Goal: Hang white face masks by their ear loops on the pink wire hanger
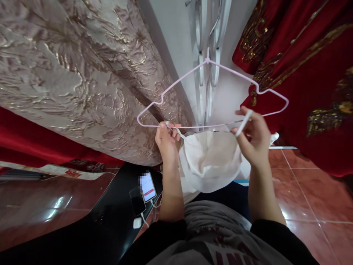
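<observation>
A pale pink clothes hanger hangs upright in front of me. Below its bottom bar lies a white garment with narrow straps, its upper edge near the bar and the rest bunched over my lap. My left hand is closed at the left part of the bar, with one strap pinched in its fingers. Near the right part of the bar, my right hand has the other strap stretched between thumb and fingers. The exact kind of garment cannot be made out.
A beige-pink brocade cloth hangs at left, red gold-trimmed garments at right. Behind the hanger stands a white metal rack. A black bench at lower left bears two phones, a lit one among them, cables and a small white case.
</observation>
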A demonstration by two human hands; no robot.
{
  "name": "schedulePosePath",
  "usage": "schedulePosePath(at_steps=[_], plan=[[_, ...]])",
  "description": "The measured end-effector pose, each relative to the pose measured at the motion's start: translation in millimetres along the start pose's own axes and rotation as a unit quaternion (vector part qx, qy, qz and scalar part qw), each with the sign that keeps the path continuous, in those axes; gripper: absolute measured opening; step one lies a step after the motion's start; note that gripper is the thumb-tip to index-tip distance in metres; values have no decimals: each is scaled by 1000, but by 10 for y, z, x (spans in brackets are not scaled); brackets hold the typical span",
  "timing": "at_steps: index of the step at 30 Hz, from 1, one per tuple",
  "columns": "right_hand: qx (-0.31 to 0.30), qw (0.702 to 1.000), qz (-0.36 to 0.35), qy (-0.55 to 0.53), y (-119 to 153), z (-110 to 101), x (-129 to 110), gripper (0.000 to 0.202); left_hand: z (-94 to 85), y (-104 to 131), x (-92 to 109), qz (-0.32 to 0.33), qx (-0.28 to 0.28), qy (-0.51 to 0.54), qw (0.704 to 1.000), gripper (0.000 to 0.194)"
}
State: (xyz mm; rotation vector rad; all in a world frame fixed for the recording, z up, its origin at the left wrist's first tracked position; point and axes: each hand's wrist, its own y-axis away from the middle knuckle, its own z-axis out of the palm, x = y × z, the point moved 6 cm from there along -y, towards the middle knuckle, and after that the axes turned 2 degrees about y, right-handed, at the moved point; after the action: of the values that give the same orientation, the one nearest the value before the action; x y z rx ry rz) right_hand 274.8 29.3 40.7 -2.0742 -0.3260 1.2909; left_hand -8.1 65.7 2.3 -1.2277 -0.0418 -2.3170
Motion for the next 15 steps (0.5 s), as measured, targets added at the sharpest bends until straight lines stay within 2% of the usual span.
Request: schedulePosePath(at_steps=[2,3,5,6,8,10,12,13,15], plan=[[-116,992,26,-29,-20,141,-41,60,5,17,1,-5,-18,-9,1000,40],[-136,989,35,-39,-29,161,-44,61,-4,17,10,-9,-29,-15,999,37],[-123,990,45,-48,-49,134,-22,61,-83,-12,63,1,-30,-29,999,27],[-106,992,45,-52,-53,110,-5,60,-161,-42,113,20,-14,-43,999,23],[-82,993,48,-64,-46,81,30,60,-388,-109,268,95,60,-93,989,27],[-70,993,53,-77,-33,80,60,60,-631,-146,456,186,156,-157,957,32],[-58,993,60,-88,-24,93,82,59,-791,-159,624,259,216,-196,921,32],[-52,993,63,-90,-22,103,88,59,-819,-175,690,282,216,-200,913,30],[-42,993,67,-93,-17,131,87,59,-756,-238,792,300,154,-183,923,29]])
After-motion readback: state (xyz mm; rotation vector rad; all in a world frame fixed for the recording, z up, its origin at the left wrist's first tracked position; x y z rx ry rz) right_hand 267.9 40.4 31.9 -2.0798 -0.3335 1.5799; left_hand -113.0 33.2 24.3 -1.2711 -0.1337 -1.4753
